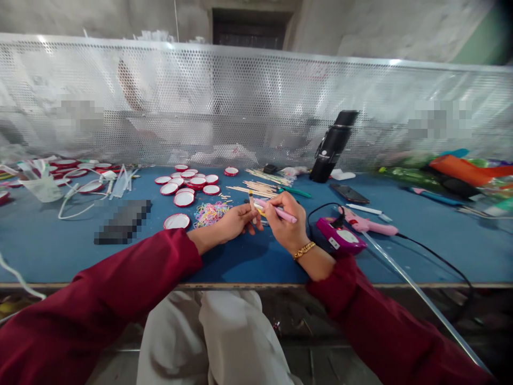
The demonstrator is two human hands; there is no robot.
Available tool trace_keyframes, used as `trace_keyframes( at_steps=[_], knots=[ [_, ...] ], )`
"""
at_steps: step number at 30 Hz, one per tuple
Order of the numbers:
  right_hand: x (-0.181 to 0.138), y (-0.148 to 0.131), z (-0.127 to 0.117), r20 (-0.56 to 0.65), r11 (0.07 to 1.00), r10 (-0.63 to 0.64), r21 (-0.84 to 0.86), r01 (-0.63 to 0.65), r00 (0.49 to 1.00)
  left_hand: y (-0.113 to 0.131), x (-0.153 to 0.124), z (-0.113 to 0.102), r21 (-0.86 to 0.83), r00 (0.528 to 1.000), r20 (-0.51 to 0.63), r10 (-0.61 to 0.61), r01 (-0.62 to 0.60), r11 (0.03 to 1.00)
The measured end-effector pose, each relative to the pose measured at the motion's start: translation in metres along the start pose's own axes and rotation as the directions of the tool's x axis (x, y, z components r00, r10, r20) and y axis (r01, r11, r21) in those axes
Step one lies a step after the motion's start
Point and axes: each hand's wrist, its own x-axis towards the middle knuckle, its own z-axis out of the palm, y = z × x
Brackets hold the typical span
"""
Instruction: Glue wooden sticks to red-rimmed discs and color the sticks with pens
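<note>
In the middle of the table, my left hand pinches a short wooden stick that stands nearly upright and has a dark band near its top. Close against it, my right hand grips a pink pen, its front end pointing at the stick. Whether the tip touches the stick I cannot tell. Small colourful rubber bands lie in a heap beside my left hand. Behind both hands are loose wooden sticks and a green-handled tool.
Several red-rimmed white lids lie left of centre. A dark phone-like slab sits further left. On the right are a purple power box, a pink glue gun with its cable, a phone and a tilted black bottle. Perforated metal sheeting stands behind.
</note>
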Motion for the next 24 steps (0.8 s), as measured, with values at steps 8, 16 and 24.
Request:
trace_keyframes(
  at_steps=[8, 16, 24],
  knots=[
    [0.0005, -0.0019, 0.0016, 0.072, 1.0, 0.007, 0.006, -0.008, 0.997, 0.0023, -0.0004, 0.0015, -0.019, 0.999, -0.027, -0.025, 0.025, 1.0],
    [0.0004, -0.0014, 0.0007, 0.051, 1.0, -0.002, 0.014, 0.002, 0.999, 0.0005, -0.0009, 0.0011, -0.004, 1.0, -0.023, -0.012, 0.012, 1.0],
    [0.0016, -0.0031, 0.0002, 0.018, 1.0, 0.016, 0.021, -0.016, 1.0, 0.0039, -0.0015, 0.0016, -0.011, 1.0, -0.012, -0.005, 0.004, 1.0]
  ],
)
